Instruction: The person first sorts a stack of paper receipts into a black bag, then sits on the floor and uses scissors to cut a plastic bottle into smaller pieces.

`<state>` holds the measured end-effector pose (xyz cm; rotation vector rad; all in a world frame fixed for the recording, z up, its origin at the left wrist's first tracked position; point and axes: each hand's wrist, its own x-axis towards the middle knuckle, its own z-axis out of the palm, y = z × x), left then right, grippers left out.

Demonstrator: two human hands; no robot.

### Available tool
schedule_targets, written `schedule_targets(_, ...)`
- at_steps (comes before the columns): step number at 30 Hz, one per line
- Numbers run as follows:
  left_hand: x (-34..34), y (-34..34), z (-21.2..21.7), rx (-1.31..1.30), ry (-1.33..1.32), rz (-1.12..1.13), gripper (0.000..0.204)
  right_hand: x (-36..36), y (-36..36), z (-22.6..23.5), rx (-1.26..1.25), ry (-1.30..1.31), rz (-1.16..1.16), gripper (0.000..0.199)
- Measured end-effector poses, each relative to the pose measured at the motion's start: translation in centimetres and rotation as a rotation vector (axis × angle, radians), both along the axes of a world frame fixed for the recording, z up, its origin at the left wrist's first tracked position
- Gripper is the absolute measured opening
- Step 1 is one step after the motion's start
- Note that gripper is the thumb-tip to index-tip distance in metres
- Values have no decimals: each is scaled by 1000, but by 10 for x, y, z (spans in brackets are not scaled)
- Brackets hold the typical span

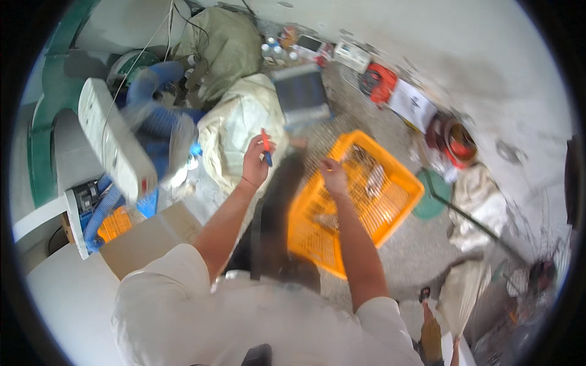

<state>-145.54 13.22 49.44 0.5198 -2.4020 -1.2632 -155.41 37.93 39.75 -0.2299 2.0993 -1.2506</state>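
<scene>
My left hand (255,165) is closed around a slim red-and-blue tool (266,144), held above the rim of an open white sack (235,113). The tool's red end points away from me; its exact kind is too small to make out. My right hand (334,178) is over an orange plastic crate (397,218), near its left side. Its fingers are drawn together, and whatever may be between them is hidden. Several small pale pieces lie inside the crate, some in a light bundle (375,181) near its far right side.
A dark flat panel (302,96) lies beyond the white sack. Blue hoses (146,91), a white machine arm (116,137) and a cardboard box (152,235) are at the left. A green round lid (432,194) and a pole (476,224) lie right of the crate. Another person's leg (431,335) shows lower right.
</scene>
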Motion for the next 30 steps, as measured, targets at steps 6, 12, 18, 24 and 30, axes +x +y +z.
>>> schedule_targets(6, 195, 186, 146, 99, -80, -682, 30, 255, 99, 169, -639, -786, -281, 20)
schedule_targets(12, 312, 288, 214, -25, -49, -1070, 20, 409, 203, 222, -1022, -1187, -537, 23)
schedule_targets(18, 433, 289, 234, -183, -35, -1122, 26, 534, 217, 226, -1349, -1129, -395, 30)
schedule_targets(24, 594, 270, 269, -67, 25, -1118, 38, 666, 212, 243, -989, -691, -97, 40)
schedule_targets(30, 839, 251, 273, -170, -51, -214, 35, 770, 237, 288, -724, -1177, 177, 45)
